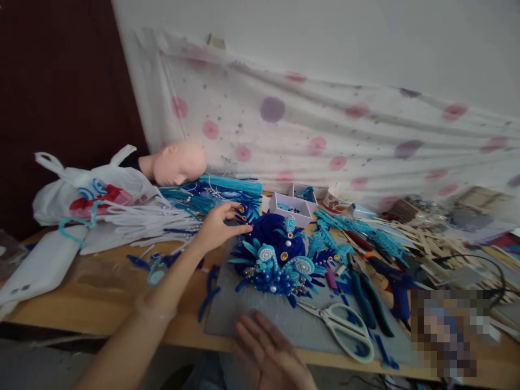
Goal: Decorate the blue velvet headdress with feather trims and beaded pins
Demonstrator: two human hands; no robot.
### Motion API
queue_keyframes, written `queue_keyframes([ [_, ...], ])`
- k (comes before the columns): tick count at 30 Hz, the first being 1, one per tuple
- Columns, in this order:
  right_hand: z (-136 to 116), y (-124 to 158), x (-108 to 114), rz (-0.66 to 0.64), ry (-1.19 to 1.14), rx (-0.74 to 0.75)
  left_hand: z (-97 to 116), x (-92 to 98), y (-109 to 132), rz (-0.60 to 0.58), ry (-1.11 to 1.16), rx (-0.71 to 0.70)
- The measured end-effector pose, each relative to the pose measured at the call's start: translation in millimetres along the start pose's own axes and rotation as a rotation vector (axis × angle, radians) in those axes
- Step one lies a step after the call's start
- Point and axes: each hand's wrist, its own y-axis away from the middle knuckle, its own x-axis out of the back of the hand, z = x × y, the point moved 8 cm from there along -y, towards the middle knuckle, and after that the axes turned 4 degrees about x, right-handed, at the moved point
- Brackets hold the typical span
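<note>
My left hand [217,230] pinches a small dark-blue ornament with amber gems [242,209] at the left edge of a blue headpiece [276,276]; whether the two are joined, I cannot tell. Royal-blue and turquoise, the headpiece carries fuzzy petals, pearl beads and gems, and rests on a grey mat [227,309]. At the table's front edge, my right hand [270,349] is held with its fingers stretched out, slightly blurred and holding nothing. Scissors with pale green handles [345,330] lie partly open, right of that hand and in front of the headpiece.
Pliers [368,298] and a blue glue gun [396,284] lie at the right. Behind the headpiece stand small white boxes [290,208]. Farther left are white fuzzy stems [142,225], a plastic bag [93,192] and a mannequin head [179,162]. Wooden sticks [422,227] clutter the back right.
</note>
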Motion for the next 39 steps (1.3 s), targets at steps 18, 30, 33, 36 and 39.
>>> queue_keyframes([
  [18, -32, -37, 2, 0.063, -0.317, 0.015, 19, -12.2, -17, -0.16, -0.048, -0.075],
  [30, -76, -44, 1, 0.241, -0.237, 0.186, -2, -0.6, -33, 0.071, -0.004, 0.001],
  [33, -88, -51, 2, 0.289, -0.164, 0.291, -7, -2.6, -36, 0.103, 0.035, 0.015],
  [36, -96, -55, 5, 0.345, -0.149, 0.374, -11, -3.5, -35, 0.139, 0.111, 0.033],
  [39, -100, -55, 7, 0.341, -0.168, 0.418, -12, -2.4, -29, 0.178, 0.19, 0.059],
])
